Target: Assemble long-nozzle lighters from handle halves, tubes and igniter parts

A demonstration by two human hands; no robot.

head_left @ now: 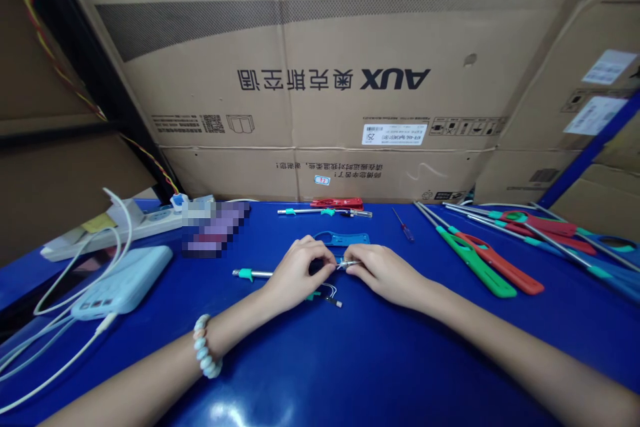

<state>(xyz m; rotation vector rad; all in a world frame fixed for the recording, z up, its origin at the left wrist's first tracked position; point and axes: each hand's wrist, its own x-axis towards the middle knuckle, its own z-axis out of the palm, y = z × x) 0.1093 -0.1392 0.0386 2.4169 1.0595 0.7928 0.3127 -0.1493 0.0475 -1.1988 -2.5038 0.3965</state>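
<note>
My right hand (384, 273) pinches a small silvery cylinder-like part (351, 263) with a bit of white wire at its left end. My left hand (304, 272) meets it from the left, thumb and forefinger closed near that wire; what they grip is too small to make out. Under my left hand lies a metal lighter tube (257, 273) with a teal end piece, partly covered. Below the fingers rests a small black part (333, 301) with white wires. Just beyond both hands is a blue handle shell (347, 239).
Farther back lie another tube assembly (305, 212) and a red handle shell (340, 203). A purple screwdriver (404, 225) sits right of them. Several long-necked lighters, one green (475, 267), fill the right side. At left are a light-blue power bank (125, 280), cables and a power strip (115, 233).
</note>
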